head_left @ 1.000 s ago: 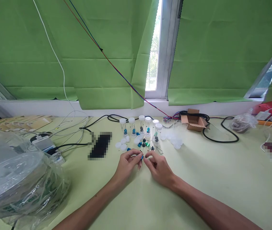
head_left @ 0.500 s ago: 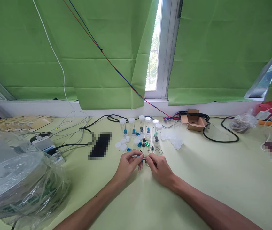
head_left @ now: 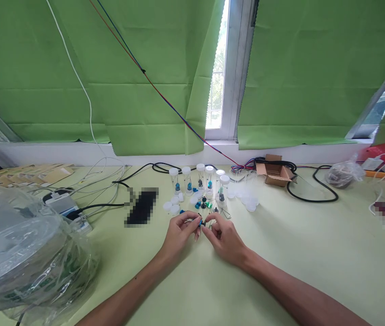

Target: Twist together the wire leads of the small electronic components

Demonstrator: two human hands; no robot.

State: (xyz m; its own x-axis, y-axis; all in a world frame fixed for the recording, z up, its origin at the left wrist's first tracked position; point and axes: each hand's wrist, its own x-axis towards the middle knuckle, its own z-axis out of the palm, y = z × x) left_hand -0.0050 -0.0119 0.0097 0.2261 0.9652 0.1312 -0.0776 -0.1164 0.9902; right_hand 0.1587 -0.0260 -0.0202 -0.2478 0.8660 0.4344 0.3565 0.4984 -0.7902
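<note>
My left hand (head_left: 181, 232) pinches a small blue and black part (head_left: 200, 222) between thumb and fingertips, just above the table. My right hand (head_left: 224, 236) is close on its right, thumb and index finger apart around the part's black end; contact is too small to make out. Just beyond the hands lie small black pieces (head_left: 203, 202), green pieces (head_left: 208, 205), blue pieces (head_left: 197, 205) and a bent metal L-shaped key (head_left: 225, 213). Behind them stand several clear tubes (head_left: 188, 184) with white caps, blue or dark parts inside. Loose white caps (head_left: 174, 209) lie at the left.
A plastic-wrapped round object (head_left: 26, 253) fills the left front. A blurred black rectangle (head_left: 142, 207), a power strip (head_left: 61, 206) and cables lie left of the tubes. At the back right are an open cardboard box (head_left: 274, 174), a black cable (head_left: 314, 199) and a plastic bag (head_left: 343, 173).
My right thumb and index finger have parted from their pinch on the part's right end. My left hand keeps its hold, nearly still.
</note>
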